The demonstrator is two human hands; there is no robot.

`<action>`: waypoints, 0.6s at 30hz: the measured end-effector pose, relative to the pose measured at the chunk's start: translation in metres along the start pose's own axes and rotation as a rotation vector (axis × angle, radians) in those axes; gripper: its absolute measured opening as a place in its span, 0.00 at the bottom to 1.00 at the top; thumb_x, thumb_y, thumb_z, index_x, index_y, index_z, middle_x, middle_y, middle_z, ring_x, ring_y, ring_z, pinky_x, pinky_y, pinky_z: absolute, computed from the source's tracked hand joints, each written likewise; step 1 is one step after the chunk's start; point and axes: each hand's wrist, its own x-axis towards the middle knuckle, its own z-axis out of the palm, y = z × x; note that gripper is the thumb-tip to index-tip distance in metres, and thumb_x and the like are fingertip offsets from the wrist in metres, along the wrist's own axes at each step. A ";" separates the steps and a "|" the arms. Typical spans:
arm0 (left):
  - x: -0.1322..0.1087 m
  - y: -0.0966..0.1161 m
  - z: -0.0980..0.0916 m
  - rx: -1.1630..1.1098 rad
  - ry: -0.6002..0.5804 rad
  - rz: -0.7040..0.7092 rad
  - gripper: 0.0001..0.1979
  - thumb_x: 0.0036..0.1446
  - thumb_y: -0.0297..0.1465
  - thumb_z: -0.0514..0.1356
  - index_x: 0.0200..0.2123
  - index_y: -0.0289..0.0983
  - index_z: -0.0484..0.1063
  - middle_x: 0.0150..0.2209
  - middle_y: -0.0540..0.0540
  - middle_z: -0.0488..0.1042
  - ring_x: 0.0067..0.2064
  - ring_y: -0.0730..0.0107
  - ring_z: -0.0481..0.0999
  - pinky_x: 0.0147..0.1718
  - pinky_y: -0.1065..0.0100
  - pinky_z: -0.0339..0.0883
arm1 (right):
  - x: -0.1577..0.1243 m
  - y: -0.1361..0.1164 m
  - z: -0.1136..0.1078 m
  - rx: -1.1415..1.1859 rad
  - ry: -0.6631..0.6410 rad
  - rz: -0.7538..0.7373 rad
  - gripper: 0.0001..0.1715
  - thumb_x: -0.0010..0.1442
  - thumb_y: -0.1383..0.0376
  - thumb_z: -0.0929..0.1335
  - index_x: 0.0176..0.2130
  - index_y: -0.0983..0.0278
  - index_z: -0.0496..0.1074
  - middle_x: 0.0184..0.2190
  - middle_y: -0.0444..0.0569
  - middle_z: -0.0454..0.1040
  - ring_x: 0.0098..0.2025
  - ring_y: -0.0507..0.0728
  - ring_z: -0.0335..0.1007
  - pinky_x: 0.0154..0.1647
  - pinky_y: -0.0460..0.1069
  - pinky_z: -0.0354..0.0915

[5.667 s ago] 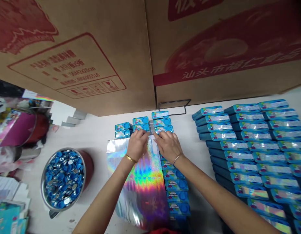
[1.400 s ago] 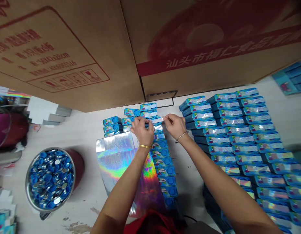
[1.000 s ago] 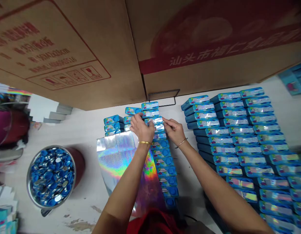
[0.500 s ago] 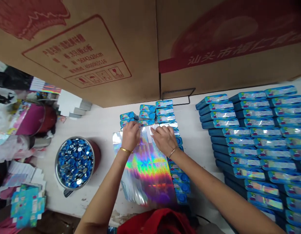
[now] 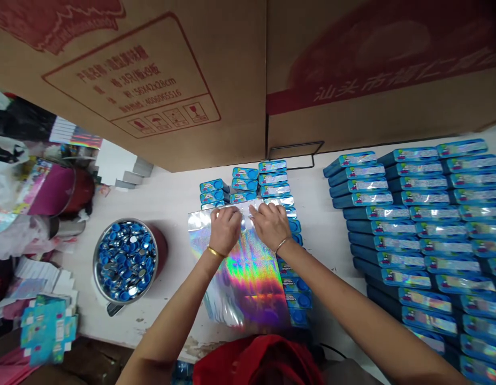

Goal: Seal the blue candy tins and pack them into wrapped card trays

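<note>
Both hands work at the far edge of a shiny rainbow sheet [image 5: 251, 299], which lies toward the near edge of the white surface [image 5: 323, 230], around the middle of its length. The left hand [image 5: 226, 230] is half closed, fingers bent down onto the sheet; whether it grips the sheet, I cannot tell. The right hand [image 5: 271, 225] is also half closed, its thumb and forefinger drawn together beside a narrow white strip [image 5: 247, 215] on the sheet; whether they pinch the strip is too small to tell. Small blue boxes [image 5: 298, 300] show along the sheet's right side, and more stand just past its far edge. Farther right, rows of blue boxes with shiny strips [image 5: 396, 244] run from the surface's far side toward its near edge. Well left of the sheet, a pot [image 5: 161, 251] full of blue and silver caps [image 5: 127, 262] stands in from the near edge. Large brown cartons [image 5: 231, 144] rise along the surface's far side.
</note>
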 end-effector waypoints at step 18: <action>-0.006 0.092 0.001 -1.290 0.232 -0.732 0.10 0.45 0.35 0.66 0.24 0.37 0.67 0.23 0.52 0.69 0.27 0.74 0.68 0.30 0.70 0.63 | -0.076 0.021 -0.051 1.119 0.194 0.515 0.20 0.59 0.50 0.64 0.25 0.61 0.65 0.21 0.41 0.63 0.25 0.51 0.58 0.28 0.47 0.58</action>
